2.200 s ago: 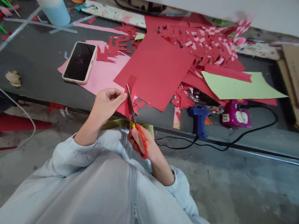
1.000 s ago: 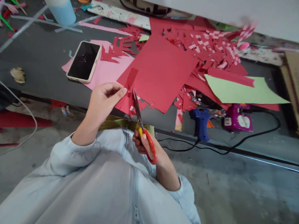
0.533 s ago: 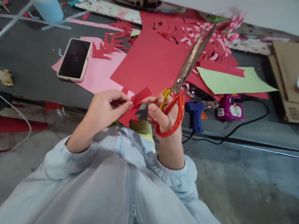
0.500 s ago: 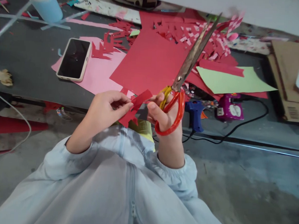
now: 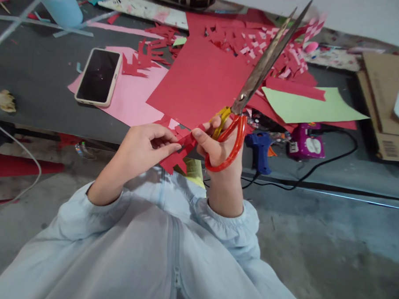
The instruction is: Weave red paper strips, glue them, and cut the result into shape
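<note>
My left hand point(image 5: 143, 148) pinches a small cut piece of red paper point(image 5: 176, 157) just in front of the low table's edge. My right hand point(image 5: 219, 143) grips the orange-handled scissors point(image 5: 244, 98), whose shut blades point up and to the right. Its thumb and forefinger also pinch the same red piece from the right, so both hands meet on it. A large red sheet point(image 5: 202, 83) lies on the table right behind the hands.
A phone point(image 5: 98, 76) lies on a pink sheet point(image 5: 132, 98) at the left. Red scraps and woven strips point(image 5: 276, 51) pile up at the back, with a green sheet point(image 5: 307, 105), blue glue gun point(image 5: 259, 147), purple box point(image 5: 306, 143), black cord point(image 5: 317, 172) and blue tube point(image 5: 60, 4).
My right hand has stopped cutting, swung the scissors' blades up and to the right, and brought its fingers onto the red piece that my left hand holds.
</note>
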A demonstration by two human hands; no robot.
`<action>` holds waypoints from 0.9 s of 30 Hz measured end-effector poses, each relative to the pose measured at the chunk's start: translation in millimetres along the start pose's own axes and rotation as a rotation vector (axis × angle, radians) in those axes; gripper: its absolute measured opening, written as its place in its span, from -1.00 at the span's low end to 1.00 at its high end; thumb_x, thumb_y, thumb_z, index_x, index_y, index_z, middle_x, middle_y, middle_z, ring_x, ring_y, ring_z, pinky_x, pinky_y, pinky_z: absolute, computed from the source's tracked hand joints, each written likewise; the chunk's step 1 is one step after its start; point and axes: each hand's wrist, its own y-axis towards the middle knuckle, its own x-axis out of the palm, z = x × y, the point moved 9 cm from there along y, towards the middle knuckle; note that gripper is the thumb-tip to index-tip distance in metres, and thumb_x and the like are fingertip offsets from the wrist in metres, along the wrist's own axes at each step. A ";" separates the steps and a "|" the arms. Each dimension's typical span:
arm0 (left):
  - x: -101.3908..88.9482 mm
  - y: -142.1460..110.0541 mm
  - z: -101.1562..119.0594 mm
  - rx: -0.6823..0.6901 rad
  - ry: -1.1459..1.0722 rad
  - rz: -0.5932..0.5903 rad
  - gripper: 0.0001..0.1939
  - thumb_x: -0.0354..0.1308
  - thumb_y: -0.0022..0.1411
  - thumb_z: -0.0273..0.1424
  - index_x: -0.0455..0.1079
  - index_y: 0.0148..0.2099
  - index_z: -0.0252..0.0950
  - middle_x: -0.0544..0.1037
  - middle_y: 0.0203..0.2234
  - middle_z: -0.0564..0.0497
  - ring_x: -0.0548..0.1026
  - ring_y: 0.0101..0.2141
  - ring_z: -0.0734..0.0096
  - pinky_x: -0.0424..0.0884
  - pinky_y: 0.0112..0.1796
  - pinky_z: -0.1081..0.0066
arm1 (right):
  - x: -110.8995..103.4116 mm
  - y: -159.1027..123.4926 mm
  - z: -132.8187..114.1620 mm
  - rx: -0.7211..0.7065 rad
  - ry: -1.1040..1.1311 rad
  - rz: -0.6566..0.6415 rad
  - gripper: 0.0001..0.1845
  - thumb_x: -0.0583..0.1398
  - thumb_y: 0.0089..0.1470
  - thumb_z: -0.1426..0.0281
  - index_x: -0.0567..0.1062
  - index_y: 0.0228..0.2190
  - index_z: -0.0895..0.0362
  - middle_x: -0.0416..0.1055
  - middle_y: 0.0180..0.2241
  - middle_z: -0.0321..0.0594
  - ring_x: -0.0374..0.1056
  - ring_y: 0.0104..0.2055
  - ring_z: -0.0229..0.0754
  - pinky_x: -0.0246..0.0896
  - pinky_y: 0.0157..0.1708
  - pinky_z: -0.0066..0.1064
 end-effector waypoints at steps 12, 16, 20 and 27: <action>-0.1 3.7 -5.0 0.032 -0.046 -0.005 -0.87 0.27 0.15 -0.35 0.60 -0.31 -0.30 0.61 -0.44 0.03 0.50 -0.46 0.52 0.40 -0.40 0.52 | -4.6 -4.7 1.1 -0.001 -0.037 0.026 -0.53 0.43 -0.12 0.25 0.23 -0.36 0.03 0.42 -0.42 -0.41 0.16 -0.56 -0.41 0.05 -0.61 -0.49; 0.6 3.2 -5.1 0.021 -0.080 -0.005 -0.86 0.31 0.13 -0.33 0.59 -0.30 -0.31 0.59 -0.49 0.06 0.46 -0.51 0.55 0.37 -0.45 0.54 | -0.9 -3.8 1.6 0.013 -0.018 0.010 -0.49 0.43 -0.15 0.24 0.20 -0.36 0.02 0.39 -0.44 -0.43 0.17 -0.55 -0.39 0.10 -0.58 -0.47; 0.6 2.6 -10.1 -0.035 -0.111 0.010 -0.82 0.37 0.08 -0.28 0.56 -0.37 -0.31 0.57 -0.53 0.06 0.45 -0.52 0.54 0.37 -0.45 0.52 | 2.6 -4.1 -0.4 0.007 0.008 -0.012 -0.47 0.45 -0.17 0.25 0.20 -0.35 0.01 0.36 -0.45 -0.45 0.15 -0.56 -0.41 0.09 -0.58 -0.48; -0.7 3.6 -10.5 -0.025 -0.080 0.021 -0.83 0.31 0.12 -0.28 0.55 -0.37 -0.30 0.60 -0.45 0.02 0.48 -0.45 0.46 0.41 -0.37 0.43 | 5.1 -5.7 4.0 0.094 0.106 -0.013 -0.43 0.47 -0.20 0.21 0.21 -0.35 0.01 0.39 -0.44 -0.45 0.09 -0.63 -0.46 -0.05 -0.71 -0.54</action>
